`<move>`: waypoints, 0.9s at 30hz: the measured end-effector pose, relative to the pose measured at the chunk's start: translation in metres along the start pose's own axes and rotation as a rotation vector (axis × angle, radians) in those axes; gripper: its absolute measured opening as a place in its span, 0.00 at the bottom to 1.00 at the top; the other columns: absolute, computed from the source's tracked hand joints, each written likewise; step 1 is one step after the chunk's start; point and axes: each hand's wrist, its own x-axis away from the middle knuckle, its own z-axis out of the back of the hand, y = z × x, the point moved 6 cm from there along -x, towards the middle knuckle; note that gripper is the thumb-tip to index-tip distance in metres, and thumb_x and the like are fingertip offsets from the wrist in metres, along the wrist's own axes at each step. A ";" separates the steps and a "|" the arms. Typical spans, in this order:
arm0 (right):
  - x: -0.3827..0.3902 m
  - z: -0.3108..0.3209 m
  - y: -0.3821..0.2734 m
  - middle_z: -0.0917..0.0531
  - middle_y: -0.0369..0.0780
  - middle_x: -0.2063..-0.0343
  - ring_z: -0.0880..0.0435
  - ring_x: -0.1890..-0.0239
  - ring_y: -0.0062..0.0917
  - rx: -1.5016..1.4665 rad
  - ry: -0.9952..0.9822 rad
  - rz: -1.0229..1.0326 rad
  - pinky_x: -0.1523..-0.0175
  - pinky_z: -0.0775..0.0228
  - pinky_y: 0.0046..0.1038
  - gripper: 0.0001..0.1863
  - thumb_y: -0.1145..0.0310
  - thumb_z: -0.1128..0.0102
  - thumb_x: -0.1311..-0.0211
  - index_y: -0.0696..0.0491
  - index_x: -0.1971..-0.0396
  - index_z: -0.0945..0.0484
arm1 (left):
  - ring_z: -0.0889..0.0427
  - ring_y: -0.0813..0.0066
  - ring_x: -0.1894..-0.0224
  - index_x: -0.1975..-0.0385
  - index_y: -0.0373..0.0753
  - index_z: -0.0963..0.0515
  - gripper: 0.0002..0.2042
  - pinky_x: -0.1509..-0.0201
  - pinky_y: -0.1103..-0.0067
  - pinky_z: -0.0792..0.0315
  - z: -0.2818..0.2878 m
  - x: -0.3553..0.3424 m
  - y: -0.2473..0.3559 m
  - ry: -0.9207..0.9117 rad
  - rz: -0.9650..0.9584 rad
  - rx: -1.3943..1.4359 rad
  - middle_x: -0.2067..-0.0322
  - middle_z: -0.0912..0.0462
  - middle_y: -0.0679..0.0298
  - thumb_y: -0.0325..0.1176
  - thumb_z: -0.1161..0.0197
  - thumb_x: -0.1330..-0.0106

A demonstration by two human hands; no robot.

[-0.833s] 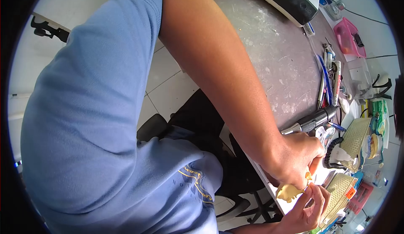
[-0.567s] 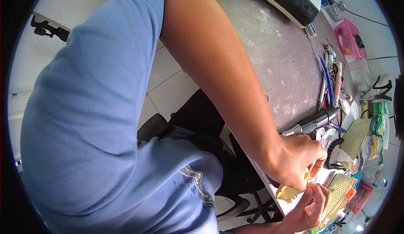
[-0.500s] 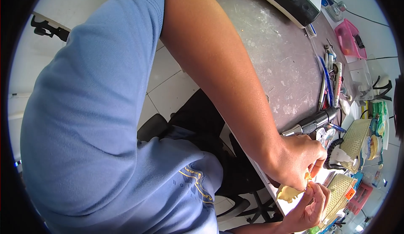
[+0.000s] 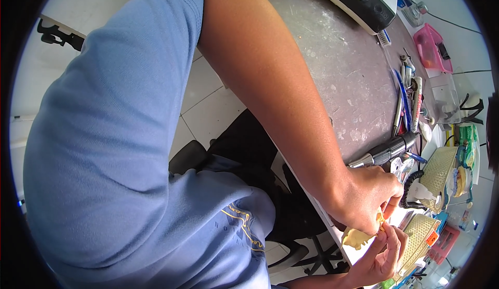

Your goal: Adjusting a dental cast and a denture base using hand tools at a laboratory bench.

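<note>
Here, at the near edge of a scuffed grey worktable [image 4: 332, 55], a person's left hand [image 4: 366, 198] and right hand [image 4: 382, 252] close together on a small, pale yellow, lumpy cast [image 4: 359, 237], each pinching it with curled fingers just off the table's rim. Little free room remains: a black handheld motor tool [image 4: 387, 152], pens [image 4: 404, 101] and yellow mesh trays [image 4: 416, 239] crowd the right side.

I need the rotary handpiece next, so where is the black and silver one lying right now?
In the head view the black and silver handpiece lies on the grey worktable, lower right, just above the left hand and below the row of pens.
</note>
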 end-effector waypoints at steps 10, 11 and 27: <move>0.002 0.005 0.006 0.16 0.45 0.73 0.17 0.71 0.34 0.042 0.023 0.010 0.63 0.22 0.32 0.04 0.79 0.37 0.40 0.64 0.70 0.16 | 0.14 0.61 0.64 0.69 0.31 0.23 0.16 0.60 0.72 0.20 -0.001 -0.004 -0.003 -0.007 0.034 0.014 0.70 0.16 0.50 0.33 0.27 0.53; 0.005 0.010 0.011 0.16 0.46 0.73 0.17 0.71 0.34 0.043 0.070 0.008 0.63 0.22 0.32 0.05 0.77 0.37 0.39 0.64 0.69 0.17 | 0.14 0.61 0.64 0.69 0.31 0.23 0.16 0.60 0.72 0.20 -0.001 -0.004 -0.003 -0.002 0.035 0.020 0.70 0.16 0.51 0.33 0.27 0.54; 0.106 0.012 0.091 0.17 0.41 0.67 0.19 0.65 0.21 -0.256 0.402 -0.599 0.53 0.26 0.23 0.06 0.73 0.39 0.33 0.59 0.62 0.25 | 0.14 0.54 0.59 0.66 0.26 0.24 0.12 0.53 0.68 0.23 0.005 0.002 -0.001 -0.083 0.099 -0.065 0.66 0.16 0.43 0.28 0.37 0.46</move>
